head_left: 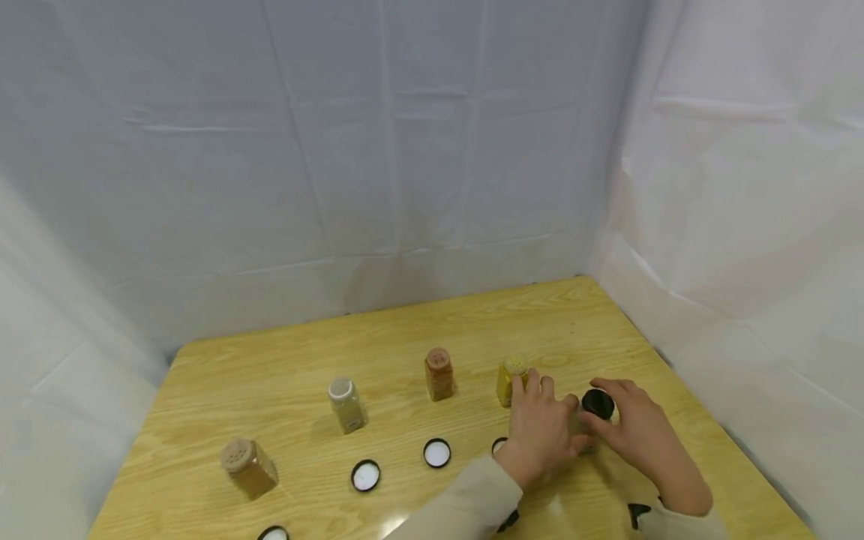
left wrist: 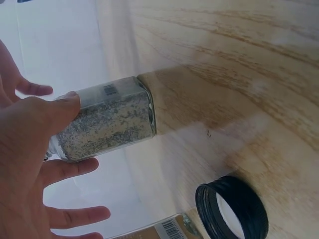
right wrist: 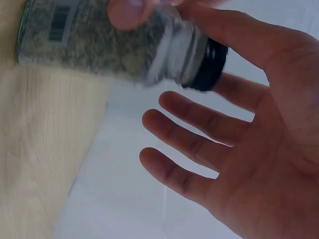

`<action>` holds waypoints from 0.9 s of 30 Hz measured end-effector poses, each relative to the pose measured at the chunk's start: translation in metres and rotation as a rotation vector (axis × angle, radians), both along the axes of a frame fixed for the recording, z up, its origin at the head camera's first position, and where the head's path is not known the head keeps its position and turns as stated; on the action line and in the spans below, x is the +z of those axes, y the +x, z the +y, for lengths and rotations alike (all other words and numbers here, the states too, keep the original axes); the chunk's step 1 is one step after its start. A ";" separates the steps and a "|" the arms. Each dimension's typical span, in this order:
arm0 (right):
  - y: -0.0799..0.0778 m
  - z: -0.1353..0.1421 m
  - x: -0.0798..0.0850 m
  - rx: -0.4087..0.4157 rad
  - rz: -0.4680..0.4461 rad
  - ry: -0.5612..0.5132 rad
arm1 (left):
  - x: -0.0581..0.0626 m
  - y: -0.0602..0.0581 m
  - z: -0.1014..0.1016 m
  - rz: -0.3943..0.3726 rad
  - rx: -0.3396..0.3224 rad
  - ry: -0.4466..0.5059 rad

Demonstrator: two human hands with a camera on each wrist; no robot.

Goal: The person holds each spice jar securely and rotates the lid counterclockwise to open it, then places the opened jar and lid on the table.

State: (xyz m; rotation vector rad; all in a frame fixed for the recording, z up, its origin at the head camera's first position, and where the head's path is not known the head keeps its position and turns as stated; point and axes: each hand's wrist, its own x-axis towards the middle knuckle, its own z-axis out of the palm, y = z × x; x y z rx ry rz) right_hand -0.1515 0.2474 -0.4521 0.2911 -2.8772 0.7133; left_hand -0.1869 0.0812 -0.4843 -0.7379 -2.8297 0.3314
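Observation:
A square glass spice jar (left wrist: 107, 124) of grey-green flakes stands at the right of the table, its base at the tabletop. My left hand (head_left: 543, 427) holds its body between thumb and index finger, with the other fingers spread. A black lid (head_left: 598, 404) sits on the jar's neck, and my right hand (head_left: 637, 427) has thumb and index finger around it. In the right wrist view the remaining right fingers extend below the lid. Just beyond my left fingers is a jar of yellow spice (head_left: 505, 384), lidless, its shaker top showing.
Farther left stand lidless jars with reddish-orange (head_left: 440, 381), pale (head_left: 348, 411) and brown (head_left: 255, 471) contents. Black lids with white liners, such as this lid (head_left: 436, 453) and another lid (head_left: 365, 475), lie in front of them. White sheets (head_left: 432, 150) enclose the wooden table (head_left: 304, 360).

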 end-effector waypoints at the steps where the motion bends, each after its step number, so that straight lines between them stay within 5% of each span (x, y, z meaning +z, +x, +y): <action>1: 0.001 0.002 0.001 -0.011 -0.010 -0.001 | 0.000 -0.001 0.000 -0.004 0.002 -0.002; 11: 0.003 0.005 0.001 -0.060 -0.072 0.002 | 0.000 -0.005 0.000 -0.016 0.005 -0.024; 20: -0.004 -0.005 -0.005 0.007 0.070 0.014 | 0.002 -0.006 0.001 0.008 -0.011 -0.028; 27: -0.001 0.007 -0.001 -0.043 -0.018 0.005 | 0.003 -0.008 0.002 -0.003 -0.001 -0.049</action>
